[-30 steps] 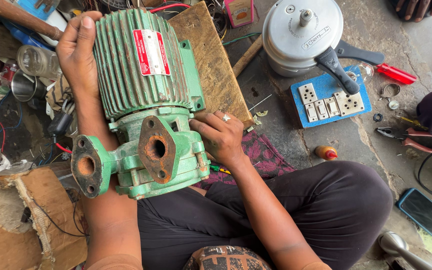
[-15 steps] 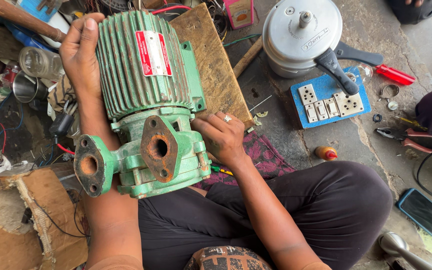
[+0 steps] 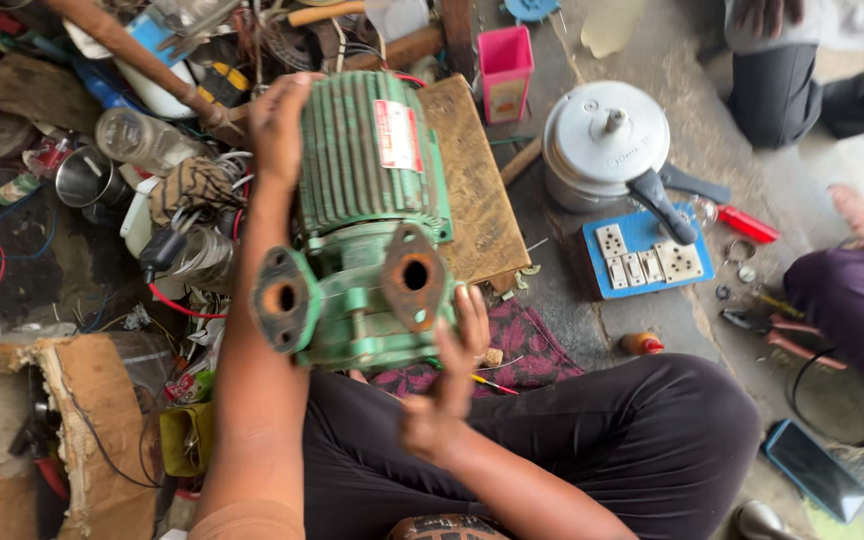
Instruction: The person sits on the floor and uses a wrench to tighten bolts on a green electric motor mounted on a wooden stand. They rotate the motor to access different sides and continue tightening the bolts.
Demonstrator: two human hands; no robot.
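Observation:
A green electric water pump with a ribbed motor body and two rusty flanged ports lies in front of me, its pump end toward my lap. My left hand grips the far top-left of the ribbed motor. My right hand rests flat against the lower right side of the pump casing, fingers extended and pressed on the green housing. A wooden board lies beside the motor on the right.
A grey pressure cooker stands on the floor to the right, beside a blue switchboard. A pink box stands behind. Clutter of wires, jars and tools fills the left. Another person's legs sit at right; a phone lies near.
The pump has been tipped and shifted so the ports face more upward. My right hand slid from the casing's upper side down to its lower right edge, fingers straightening.

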